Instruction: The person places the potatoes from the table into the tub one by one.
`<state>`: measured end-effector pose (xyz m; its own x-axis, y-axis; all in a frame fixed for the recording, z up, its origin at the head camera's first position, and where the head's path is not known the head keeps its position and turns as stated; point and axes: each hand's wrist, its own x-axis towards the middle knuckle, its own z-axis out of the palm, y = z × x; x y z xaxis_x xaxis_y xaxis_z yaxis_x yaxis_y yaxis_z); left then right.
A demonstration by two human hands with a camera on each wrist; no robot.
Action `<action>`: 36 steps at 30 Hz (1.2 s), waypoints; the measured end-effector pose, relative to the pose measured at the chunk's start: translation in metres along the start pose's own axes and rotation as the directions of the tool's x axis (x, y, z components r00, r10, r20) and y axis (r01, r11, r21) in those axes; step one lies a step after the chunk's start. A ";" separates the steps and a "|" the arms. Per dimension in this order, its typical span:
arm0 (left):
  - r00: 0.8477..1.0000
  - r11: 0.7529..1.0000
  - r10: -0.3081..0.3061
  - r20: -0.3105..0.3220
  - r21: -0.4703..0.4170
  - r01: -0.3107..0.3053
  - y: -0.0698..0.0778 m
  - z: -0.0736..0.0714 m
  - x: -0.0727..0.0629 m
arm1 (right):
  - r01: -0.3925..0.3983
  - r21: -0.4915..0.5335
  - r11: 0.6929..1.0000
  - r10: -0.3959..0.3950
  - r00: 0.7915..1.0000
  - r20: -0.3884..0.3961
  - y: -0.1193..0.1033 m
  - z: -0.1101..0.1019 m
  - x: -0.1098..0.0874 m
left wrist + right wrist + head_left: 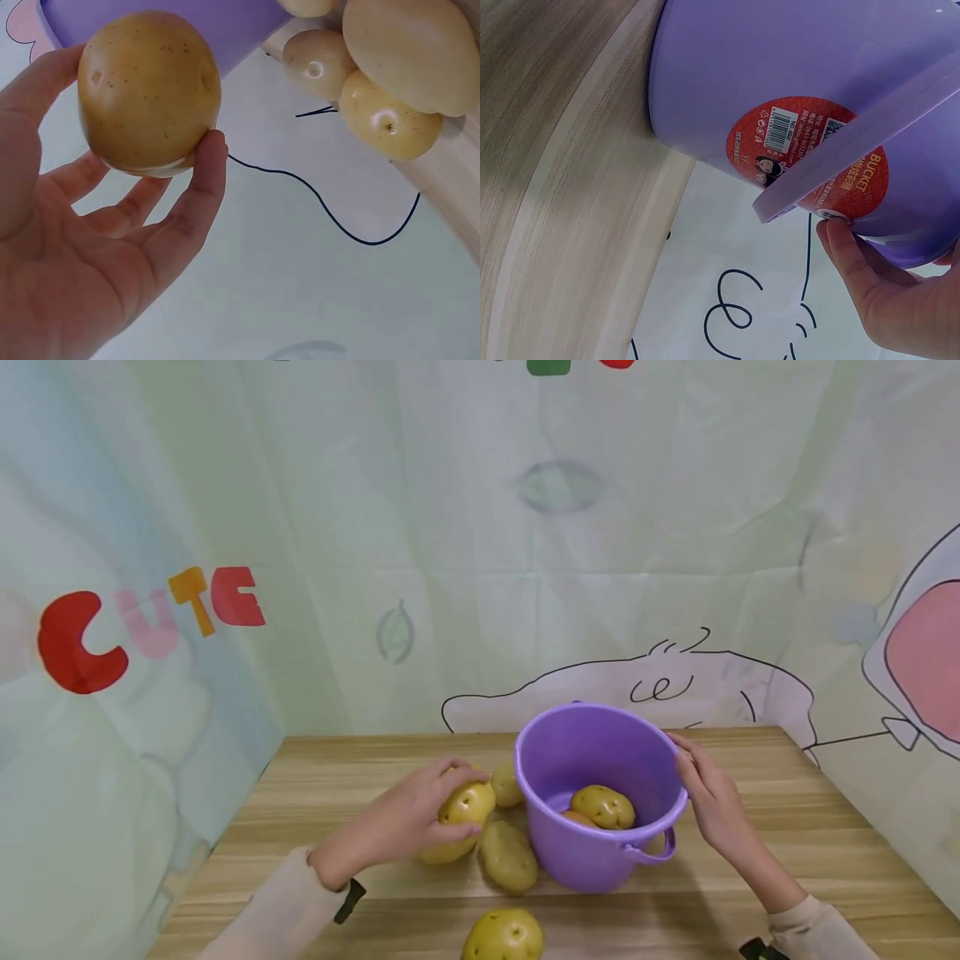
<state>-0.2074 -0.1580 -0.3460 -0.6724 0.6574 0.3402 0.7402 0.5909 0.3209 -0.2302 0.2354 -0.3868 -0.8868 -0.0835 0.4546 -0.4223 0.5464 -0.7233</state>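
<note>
My left hand [408, 814] grips a round yellow potato [150, 90] between thumb and fingers, just left of the purple bucket [581, 860]. In the head view this held potato overlaps others lying on the table. My right hand [716, 797] holds the bucket by the right side of its rim, with fingertips [838, 234] against the outer wall near the red label [802, 142]. Inside the bucket lies a potato [603, 807], partly covering a browner one [577, 818].
Left of the bucket, a long potato [508, 857] and a smaller potato [507, 785] rest on the wooden table [345, 768]. Another potato [504, 935] lies at the near edge of view. A printed cloth [450, 527] hangs behind and beside the table.
</note>
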 end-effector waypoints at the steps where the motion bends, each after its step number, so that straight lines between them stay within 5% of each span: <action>1: 1.000 1.000 0.002 -0.003 0.006 -0.002 0.000 -0.001 0.002 | 0.001 0.002 1.000 -0.001 1.000 -0.002 0.001 0.000 0.000; 36: 0.998 0.998 0.064 0.018 -0.010 -0.063 0.029 -0.042 0.045 | 0.001 -0.011 1.000 -0.001 1.000 -0.006 -0.001 0.000 0.000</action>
<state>-0.2162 -0.1309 -0.2845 -0.6236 0.7019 0.3441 0.7812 0.5434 0.3074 -0.2301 0.2353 -0.3859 -0.8851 -0.0789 0.4587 -0.4211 0.5554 -0.7171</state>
